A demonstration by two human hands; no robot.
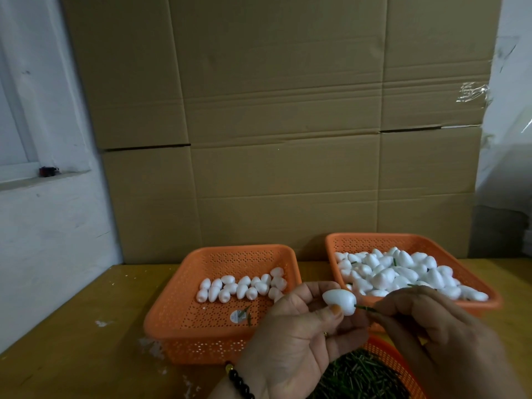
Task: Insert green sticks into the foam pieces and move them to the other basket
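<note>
My left hand (290, 335) holds a white egg-shaped foam piece (339, 301) between thumb and fingers. My right hand (431, 335) pinches a thin green stick (365, 307) whose tip touches the right end of that foam piece. The left orange basket (184, 312) holds a row of several plain foam pieces (241, 286) and a loose green stick. The right orange basket (403, 240) is heaped with foam pieces (403, 272), a few showing green sticks. Below my hands, a round orange basket (403, 361) is full of green sticks (359, 375).
The baskets stand on a yellowish wooden table (72, 326) with white foam crumbs near the left basket. Large cardboard sheets (273, 125) stand upright just behind the baskets. A white wall with a window sill is at the left.
</note>
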